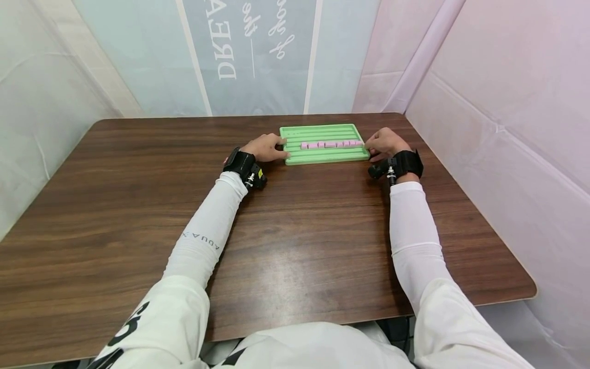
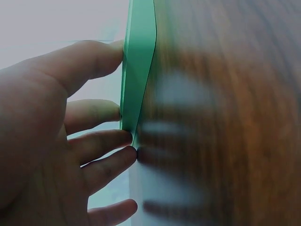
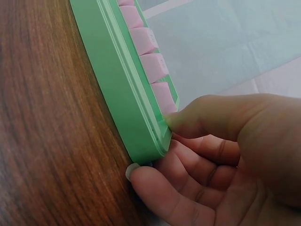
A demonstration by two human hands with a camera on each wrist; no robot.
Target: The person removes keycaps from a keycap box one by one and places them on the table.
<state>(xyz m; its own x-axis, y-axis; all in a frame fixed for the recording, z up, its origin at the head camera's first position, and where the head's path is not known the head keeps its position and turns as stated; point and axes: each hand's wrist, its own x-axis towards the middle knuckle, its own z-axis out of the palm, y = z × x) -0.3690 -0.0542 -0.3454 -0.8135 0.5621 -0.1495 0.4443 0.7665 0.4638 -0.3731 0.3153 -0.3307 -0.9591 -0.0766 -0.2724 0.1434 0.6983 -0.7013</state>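
Observation:
A shallow green tray (image 1: 325, 160) with raised parallel ridges lies toward the table's far side. Along one of its channels stands a row of several pink keycaps (image 1: 330, 144). At the tray's left end, my left hand (image 1: 265, 148) grips the edge; in the left wrist view its thumb and fingertips touch the green rim (image 2: 140, 52). My right hand (image 1: 386, 142) pinches the right end. The right wrist view shows that thumb (image 3: 200, 115) on top beside the last pink keycap (image 3: 163, 97), with fingers at and below the tray's corner.
A brown wood-grain table (image 1: 295, 246) spreads around the tray. Behind it hangs a pale blue sheet (image 1: 258, 92) with white lettering, and a whitish fabric wall (image 1: 507, 154) runs along the right. Each wrist carries a black strapped camera (image 1: 244, 165).

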